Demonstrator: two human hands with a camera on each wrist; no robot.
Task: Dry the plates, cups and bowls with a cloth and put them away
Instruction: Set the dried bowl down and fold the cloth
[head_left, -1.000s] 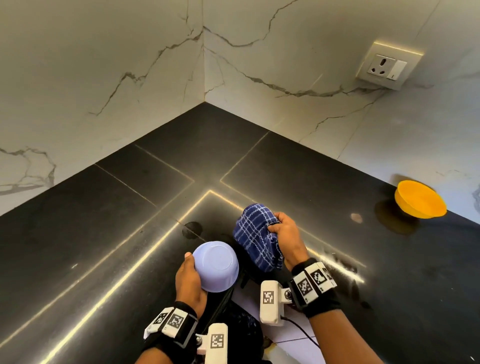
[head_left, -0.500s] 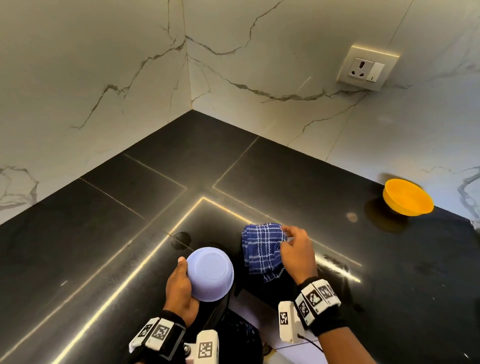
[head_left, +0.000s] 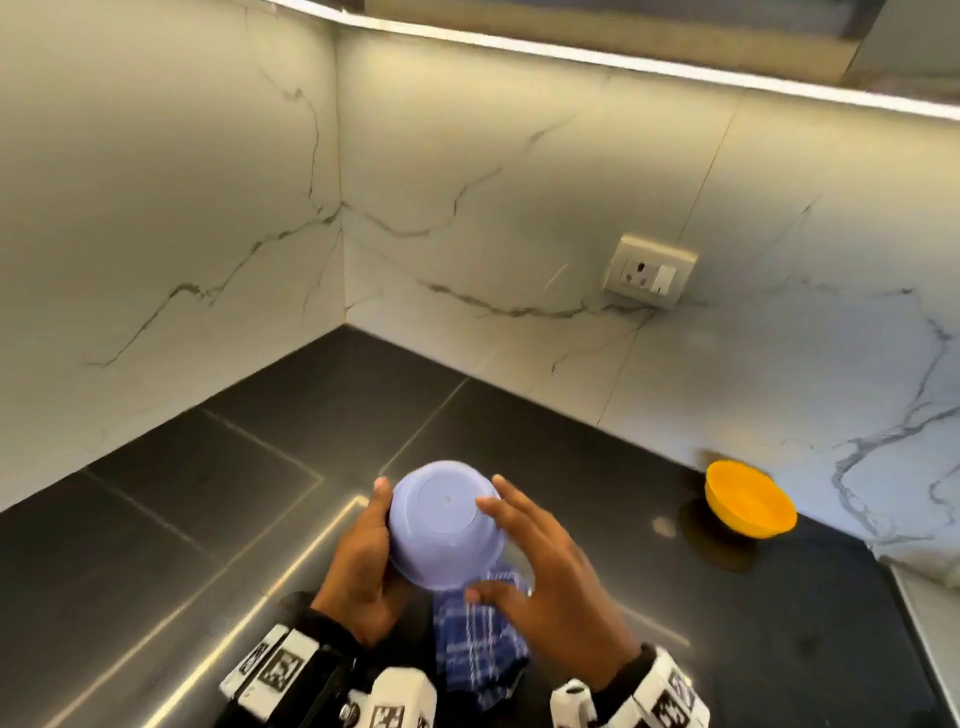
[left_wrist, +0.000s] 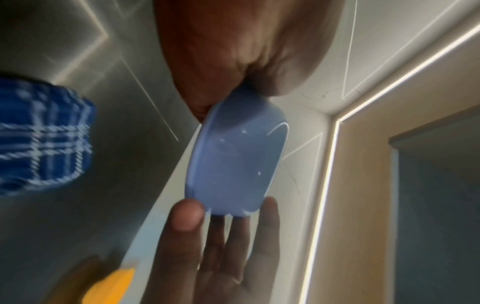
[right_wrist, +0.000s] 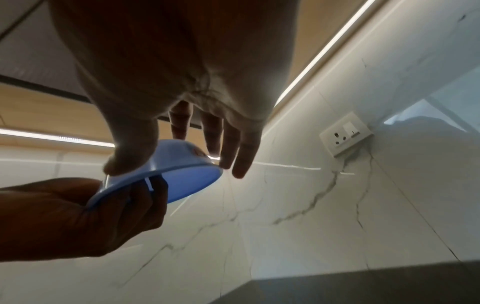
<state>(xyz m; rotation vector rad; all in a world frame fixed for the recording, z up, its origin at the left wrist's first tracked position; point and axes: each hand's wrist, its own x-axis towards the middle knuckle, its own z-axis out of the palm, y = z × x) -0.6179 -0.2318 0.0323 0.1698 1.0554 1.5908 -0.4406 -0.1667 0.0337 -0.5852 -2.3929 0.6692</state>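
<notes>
A lilac-blue bowl is held upside down above the black counter. My left hand grips it from the left, thumb on its wall and fingers under the rim. My right hand reaches over the bowl from the right with straight, spread fingers, and its thumb touches the wall near the rim. A blue checked cloth lies under both hands near the counter's front edge, and neither hand holds it. The bowl's inside shows in the right wrist view.
An orange bowl stands upright on the counter at the right, by the marble wall. A wall socket sits above it. Marble walls meet in a corner behind the counter. A lit cabinet underside runs overhead.
My right hand has let go of the cloth, left it on the counter and come up to the bowl. My left hand has raised the bowl forward. The head view has tilted upward.
</notes>
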